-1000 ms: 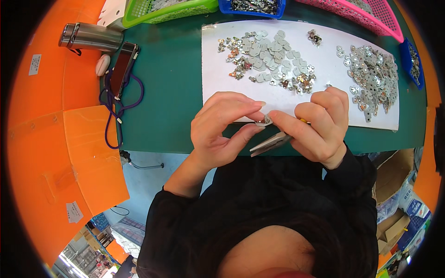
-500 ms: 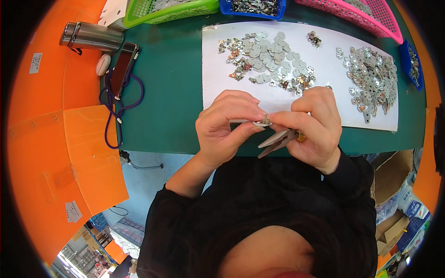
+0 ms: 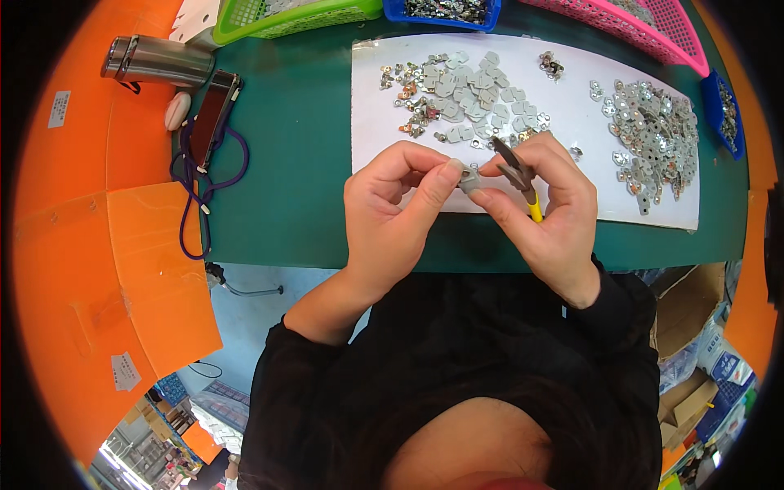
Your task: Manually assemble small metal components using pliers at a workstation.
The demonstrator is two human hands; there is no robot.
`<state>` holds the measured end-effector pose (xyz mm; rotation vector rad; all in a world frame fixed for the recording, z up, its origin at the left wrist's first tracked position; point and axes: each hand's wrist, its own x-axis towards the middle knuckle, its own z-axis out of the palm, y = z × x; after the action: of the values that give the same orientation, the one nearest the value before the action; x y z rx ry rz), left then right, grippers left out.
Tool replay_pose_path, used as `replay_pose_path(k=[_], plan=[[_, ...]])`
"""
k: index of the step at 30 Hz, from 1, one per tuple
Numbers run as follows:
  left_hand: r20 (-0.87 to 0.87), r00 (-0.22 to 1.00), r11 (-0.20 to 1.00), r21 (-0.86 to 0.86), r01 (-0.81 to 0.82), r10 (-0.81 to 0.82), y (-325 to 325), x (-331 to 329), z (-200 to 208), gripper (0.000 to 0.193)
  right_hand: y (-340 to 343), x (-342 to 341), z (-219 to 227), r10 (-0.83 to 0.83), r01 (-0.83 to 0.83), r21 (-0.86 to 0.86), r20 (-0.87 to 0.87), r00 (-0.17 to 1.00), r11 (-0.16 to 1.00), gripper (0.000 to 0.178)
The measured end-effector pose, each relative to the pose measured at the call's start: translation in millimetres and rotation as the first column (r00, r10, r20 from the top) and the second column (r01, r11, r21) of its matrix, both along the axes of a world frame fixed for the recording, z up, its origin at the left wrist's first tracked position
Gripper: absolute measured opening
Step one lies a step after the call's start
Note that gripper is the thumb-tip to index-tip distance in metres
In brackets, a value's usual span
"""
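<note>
My left hand (image 3: 392, 216) pinches a small grey plate-like part (image 3: 469, 180) between thumb and fingertips. From the other side my right hand (image 3: 551, 212) touches the same part with its thumb and forefinger. Pliers (image 3: 516, 173) with a yellow handle are also tucked in my right hand, their jaws pointing up and away from the part. Beyond my hands, a pile of flat grey plates (image 3: 474, 94) lies on a white sheet (image 3: 563, 106), with small metal fittings (image 3: 416, 114) at its left side. Further right on the sheet is a heap of silvery metal pieces (image 3: 653, 135).
Along the far edge stand a green basket (image 3: 302, 18), a blue bin (image 3: 441, 22) and a pink basket (image 3: 653, 45). Another blue bin (image 3: 723, 114) is at the right. A steel flask (image 3: 159, 61) and a phone (image 3: 210, 118) with a purple cord lie left on the green table (image 3: 278, 163).
The pliers have swung from pointing down-left to pointing up in my right hand. The part has turned between my fingertips, showing its grey face, and my left thumb has risen onto it.
</note>
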<state>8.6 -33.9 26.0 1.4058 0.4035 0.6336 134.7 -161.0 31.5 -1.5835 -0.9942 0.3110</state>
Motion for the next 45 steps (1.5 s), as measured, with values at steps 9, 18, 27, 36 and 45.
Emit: replay_pose_path(k=[9,18,27,36,45], plan=[[0.053,0.997,0.926,-0.373,0.067,-0.05,-4.4,3.4,-3.0,0.01,-4.2,-0.1,-4.4,-0.016,0.016,-0.008,-0.008,1.0,1.0,0.022],[-0.05,0.999,0.999,0.044,0.007,-0.005,-6.5,4.9,8.6,0.012,-7.5,5.4,6.9,-0.031,0.028,-0.041,-0.073,0.997,0.999,0.017],[0.015,1.0,0.992,-0.126,-0.022,0.024,-16.1,8.5,10.1,0.013,-3.9,8.0,-4.6,0.056,-0.05,0.042,-0.158,0.986,0.998,0.02],[0.171,0.983,0.928,0.372,0.004,-0.073,-1.4,4.1,-11.2,0.016,-9.9,5.8,0.6,0.131,-0.117,0.089,-0.174,0.976,0.989,0.016],[0.112,0.992,0.995,0.08,-0.06,0.05,-1.1,-2.0,-4.3,0.007,-18.1,29.8,12.3,0.188,-0.171,-0.155,0.095,0.978,0.973,0.019]])
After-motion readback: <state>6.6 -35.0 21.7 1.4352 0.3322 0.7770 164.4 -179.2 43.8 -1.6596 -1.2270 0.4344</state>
